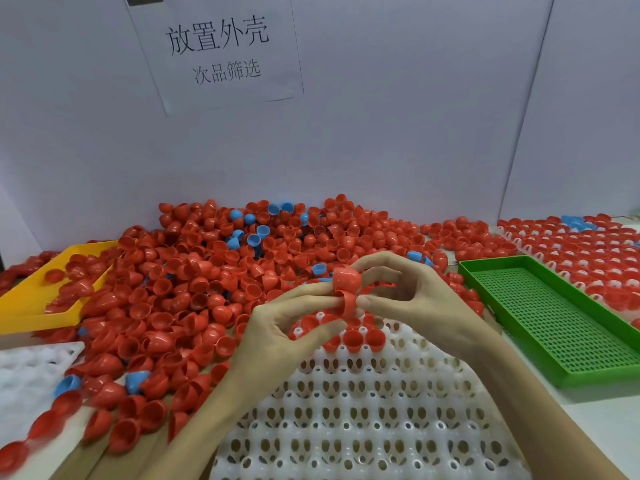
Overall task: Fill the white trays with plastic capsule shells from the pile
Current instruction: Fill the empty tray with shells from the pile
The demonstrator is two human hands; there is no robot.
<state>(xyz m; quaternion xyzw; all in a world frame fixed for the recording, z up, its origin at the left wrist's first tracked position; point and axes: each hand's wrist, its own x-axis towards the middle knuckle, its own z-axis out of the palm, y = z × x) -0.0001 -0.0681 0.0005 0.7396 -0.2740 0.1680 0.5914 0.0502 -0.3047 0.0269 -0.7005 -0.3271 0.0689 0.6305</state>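
Observation:
A big pile of red capsule shells, with a few blue ones mixed in, covers the table's back and left. A white tray with many round sockets lies in front of me; several red shells sit in its far corner. Above that corner my left hand and my right hand meet. Together they pinch two red shells that are stuck one inside the other. The upper shell is dome up between my right fingers, and the lower one is between both thumbs.
A yellow tray with red shells sits at the left. An empty green mesh tray lies at the right. Behind it is a white tray filled with red shells. Another white tray shows at the left edge. A white wall with a paper sign stands behind.

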